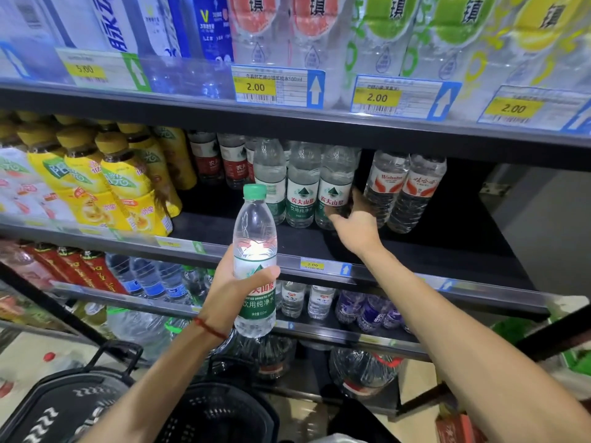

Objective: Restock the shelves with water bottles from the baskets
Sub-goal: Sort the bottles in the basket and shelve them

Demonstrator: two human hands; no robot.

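On the shelf (447, 244), the right hand (356, 228) grips a standing bottle (335, 183). The left hand (230, 289) holds a green-capped bottle (255, 225) upright.

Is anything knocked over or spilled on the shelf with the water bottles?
No, nothing stands out. The green-label bottles on the middle shelf stand upright in a row, with no spill around them. The right hand grips the end bottle, and the left hand holds a spare bottle upright in front of the shelf.
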